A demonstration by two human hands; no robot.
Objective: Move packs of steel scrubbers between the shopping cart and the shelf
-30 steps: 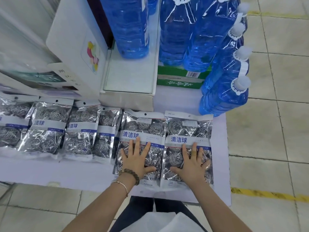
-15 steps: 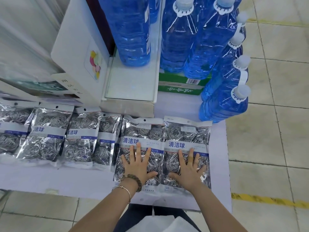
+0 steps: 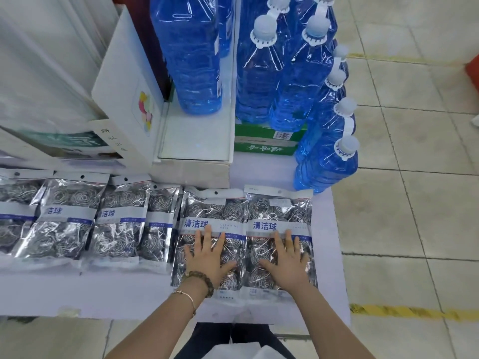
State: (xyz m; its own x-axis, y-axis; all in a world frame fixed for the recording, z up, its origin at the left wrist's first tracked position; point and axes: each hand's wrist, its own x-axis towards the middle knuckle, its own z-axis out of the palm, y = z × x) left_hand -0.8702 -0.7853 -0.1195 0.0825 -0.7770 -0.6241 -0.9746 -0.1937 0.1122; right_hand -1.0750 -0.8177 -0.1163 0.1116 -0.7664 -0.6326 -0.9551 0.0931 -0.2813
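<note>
Currently both hands lie flat, fingers spread. Left hand (image 3: 207, 257) presses one scrubber pack (image 3: 211, 218); right hand (image 3: 287, 263) presses the adjacent right pack (image 3: 278, 216) on the shelf (image 3: 116, 294)

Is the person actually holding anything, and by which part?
Nothing is gripped. The left hand lies flat, fingers straight, on the lower half of one scrubber pack; the right hand likewise on the neighbouring pack.

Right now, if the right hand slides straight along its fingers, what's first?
Past the pack under the right hand, a bare strip of shelf, then probably the green carton below the blue bottles; depth unclear.
</note>
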